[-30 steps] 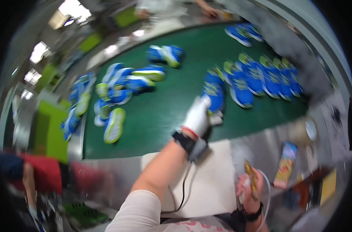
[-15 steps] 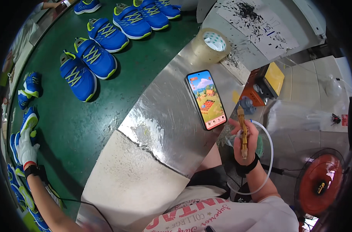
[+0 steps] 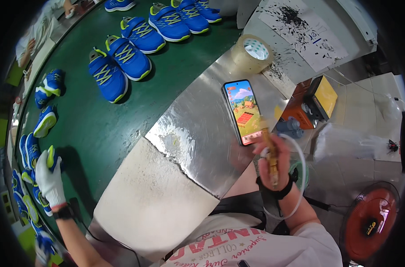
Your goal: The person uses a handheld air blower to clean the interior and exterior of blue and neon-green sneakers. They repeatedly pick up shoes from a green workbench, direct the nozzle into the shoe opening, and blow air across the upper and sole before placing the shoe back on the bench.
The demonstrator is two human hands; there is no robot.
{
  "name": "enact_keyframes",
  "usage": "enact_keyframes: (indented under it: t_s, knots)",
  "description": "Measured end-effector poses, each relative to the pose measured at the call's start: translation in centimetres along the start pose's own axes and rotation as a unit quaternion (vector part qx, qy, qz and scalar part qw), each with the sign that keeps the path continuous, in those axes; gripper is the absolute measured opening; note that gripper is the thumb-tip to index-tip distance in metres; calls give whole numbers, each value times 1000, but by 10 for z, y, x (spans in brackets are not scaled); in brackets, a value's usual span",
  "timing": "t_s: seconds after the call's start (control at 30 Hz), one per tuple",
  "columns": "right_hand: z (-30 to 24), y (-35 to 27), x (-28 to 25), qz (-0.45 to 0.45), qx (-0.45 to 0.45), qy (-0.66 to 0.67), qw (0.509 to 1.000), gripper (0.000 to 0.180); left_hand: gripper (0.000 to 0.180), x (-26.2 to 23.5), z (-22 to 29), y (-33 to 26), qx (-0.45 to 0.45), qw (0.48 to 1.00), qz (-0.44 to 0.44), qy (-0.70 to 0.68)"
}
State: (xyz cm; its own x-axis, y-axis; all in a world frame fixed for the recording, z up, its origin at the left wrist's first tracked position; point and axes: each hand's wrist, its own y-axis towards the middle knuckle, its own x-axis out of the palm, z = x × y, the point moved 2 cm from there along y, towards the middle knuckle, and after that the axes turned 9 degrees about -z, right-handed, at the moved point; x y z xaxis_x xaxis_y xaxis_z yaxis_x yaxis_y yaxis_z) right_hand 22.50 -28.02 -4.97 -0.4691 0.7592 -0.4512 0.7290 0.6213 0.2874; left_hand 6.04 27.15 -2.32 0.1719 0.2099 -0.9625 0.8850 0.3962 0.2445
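Note:
My left hand (image 3: 51, 180), in a white glove, is closed round a small blue sneaker (image 3: 51, 156) at the left side of the green table. Most of that sneaker is hidden by the glove. Bare and slightly blurred, my right hand (image 3: 272, 162) grips a brass-coloured air gun (image 3: 272, 161) with a white hose (image 3: 305, 175) curving from it. The air gun's upper end is beside a lit phone (image 3: 243, 112) lying on the metal sheet. Several blue sneakers (image 3: 44, 122) with lime soles lie around and beyond my left hand.
More blue sneakers (image 3: 109, 76) stand in a row across the far green table (image 3: 109, 129). A tape roll (image 3: 253, 53) sits on the metal sheet (image 3: 202, 129). At right are an orange-and-yellow box (image 3: 316, 100) and a red fan (image 3: 370, 222). Another person's hand (image 3: 31, 46) shows far left.
My left hand has moved right and closed on a sneaker, which is now off its earlier spot. My right hand and the air gun have shifted slightly left. The whole view has also shifted.

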Motion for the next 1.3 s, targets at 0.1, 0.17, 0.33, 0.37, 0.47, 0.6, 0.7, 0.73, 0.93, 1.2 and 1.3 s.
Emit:
enact_keyframes:
  t_s: [0.1, 0.17, 0.33, 0.37, 0.47, 0.6, 0.7, 0.73, 0.93, 1.2, 1.3]
  knots:
    - [-12, 3, 36, -145, 61, 64, 985, 57, 38, -64, 66, -54, -234, 835, 29, -497]
    - [-33, 26, 57, -198, 45, 42, 978, 59, 35, -88, 92, -85, -224, 741, 8, -634]
    - [-43, 33, 96, -243, 22, 28, 969, 62, 53, -68, 173, -162, -204, 625, 42, -752]
    - [-45, 28, 98, -236, 13, 41, 971, 61, 54, -66, 179, -168, -182, 658, 57, -728]
    - [-66, 9, 87, -263, 88, 134, 951, 54, 61, -72, 185, -172, -174, 650, 70, -737]
    - [-103, -8, 84, -228, -14, 361, 904, 62, 54, -79, 195, -132, -7, 700, -31, -714]
    - [-121, -6, 93, -269, -25, 429, 862, 78, 54, -77, 199, -105, 103, 683, -77, -719]
    - [-121, -4, 95, -272, -12, 422, 865, 80, 53, -76, 199, -100, 122, 673, -84, -725]
    - [-94, 17, 90, -267, -8, 427, 864, 83, 52, -65, 212, -71, 150, 615, -138, -762]
    - [-61, 26, 99, -256, -16, 465, 848, 88, 46, -38, 215, -61, -15, 451, -169, -876]
    - [-52, 10, 113, -238, 1, 486, 841, 88, 51, -17, 201, -66, -69, 484, -118, -865]
